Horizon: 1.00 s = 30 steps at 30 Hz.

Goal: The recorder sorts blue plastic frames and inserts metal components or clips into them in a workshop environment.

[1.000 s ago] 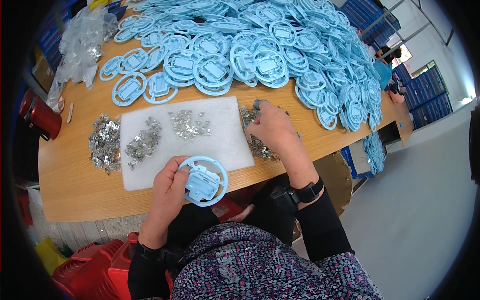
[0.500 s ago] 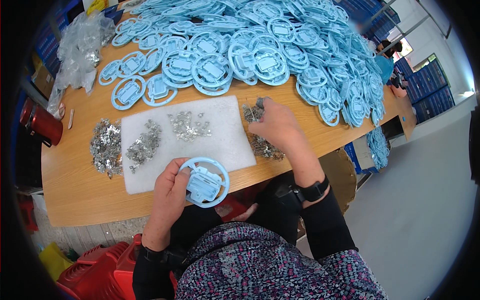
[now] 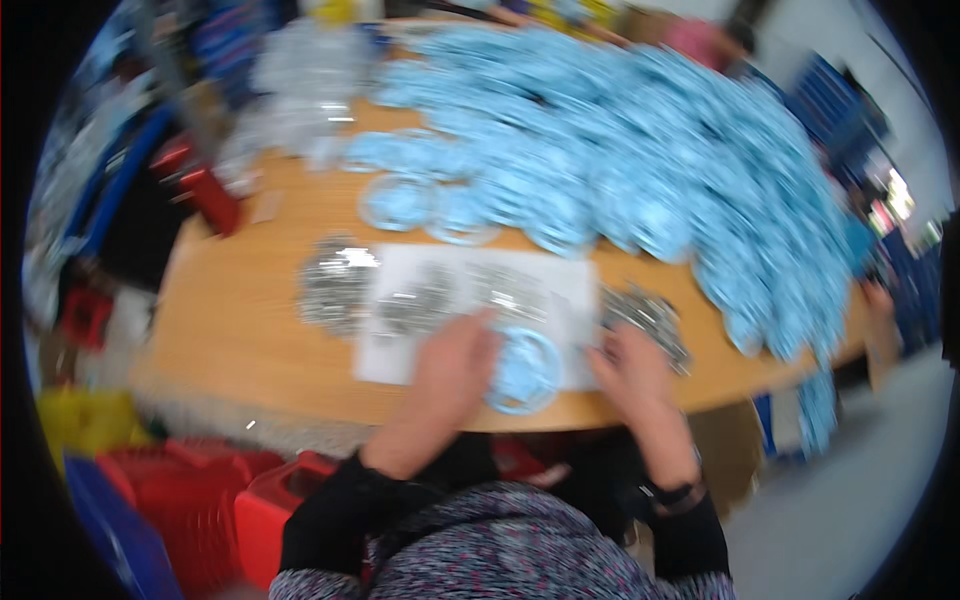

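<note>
Everything is smeared by motion. My left hand [image 3: 452, 362] grips a light-blue plastic toy steering wheel [image 3: 528, 370] by its left rim, above the table's front edge. Right of the wheel and apart from it, my right hand [image 3: 636, 370] has its fingers drawn together. Whatever they pinch is too blurred to make out. Just beyond that hand lies a heap of small metal pieces [image 3: 655, 315]. Two smaller groups of flat silvery metal clips [image 3: 418, 303] rest on a white foam sheet [image 3: 572, 275]. A larger shiny metal heap [image 3: 338, 290] sits at the sheet's left.
A big pile of light-blue wheels [image 3: 600, 130] covers the far and right parts of the wooden table [image 3: 240, 320]. A red cup-like container [image 3: 205, 190] and clear plastic bags [image 3: 310, 75] are at the left. Red plastic stools [image 3: 190, 500] stand below the table. Other people are partly visible behind the pile.
The view has swung, shifting the scene right and down. My right hand has come back from the right metal heap toward the wheel. My left hand still holds the wheel.
</note>
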Available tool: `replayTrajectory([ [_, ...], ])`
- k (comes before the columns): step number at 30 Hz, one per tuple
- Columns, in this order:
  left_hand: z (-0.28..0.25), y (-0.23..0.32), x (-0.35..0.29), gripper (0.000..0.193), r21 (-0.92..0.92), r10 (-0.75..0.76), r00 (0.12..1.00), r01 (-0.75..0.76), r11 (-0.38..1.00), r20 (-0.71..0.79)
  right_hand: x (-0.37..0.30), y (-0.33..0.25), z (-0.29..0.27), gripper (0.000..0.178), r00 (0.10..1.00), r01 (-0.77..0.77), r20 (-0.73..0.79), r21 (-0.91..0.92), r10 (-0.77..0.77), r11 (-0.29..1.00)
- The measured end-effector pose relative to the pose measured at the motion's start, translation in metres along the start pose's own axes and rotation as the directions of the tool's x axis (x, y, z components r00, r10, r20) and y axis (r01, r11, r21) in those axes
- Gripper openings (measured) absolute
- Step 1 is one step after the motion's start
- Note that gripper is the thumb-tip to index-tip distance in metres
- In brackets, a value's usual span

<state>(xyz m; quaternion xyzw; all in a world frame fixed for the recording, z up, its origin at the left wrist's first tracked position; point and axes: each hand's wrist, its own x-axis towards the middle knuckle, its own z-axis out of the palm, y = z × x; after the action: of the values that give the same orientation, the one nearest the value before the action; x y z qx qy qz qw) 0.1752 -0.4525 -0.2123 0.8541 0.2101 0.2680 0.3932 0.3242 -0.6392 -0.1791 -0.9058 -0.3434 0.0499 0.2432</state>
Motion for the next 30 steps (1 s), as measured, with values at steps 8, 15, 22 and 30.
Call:
replayTrajectory([
  [8, -0.111, -0.025, 0.038, 0.064, 0.319, 0.190, 0.898, -0.060, 0.946, -0.397, -0.025, 0.048, -0.022, 0.019, 0.981, 0.136, -0.130, -0.074, -0.145, 0.988],
  [15, -0.277, -0.126, 0.126, 0.114, 0.319, 0.146, 0.472, 0.309, 0.896, -0.869, -0.020, 0.024, -0.027, 0.008, 0.965, 0.200, -0.201, 0.159, -0.166, 0.967],
  [22, -0.296, -0.206, 0.172, 0.129, -0.223, -0.312, 0.519, 0.227, 0.948, -0.796, -0.026, 0.046, -0.043, 0.025, 0.938, 0.242, -0.287, 0.142, -0.194, 0.960],
  [30, -0.285, -0.185, 0.160, 0.096, -0.143, -0.283, 0.470, 0.312, 0.939, -0.836, 0.004, 0.071, -0.109, 0.022, 0.917, 0.263, -0.319, 0.030, -0.240, 0.964],
])
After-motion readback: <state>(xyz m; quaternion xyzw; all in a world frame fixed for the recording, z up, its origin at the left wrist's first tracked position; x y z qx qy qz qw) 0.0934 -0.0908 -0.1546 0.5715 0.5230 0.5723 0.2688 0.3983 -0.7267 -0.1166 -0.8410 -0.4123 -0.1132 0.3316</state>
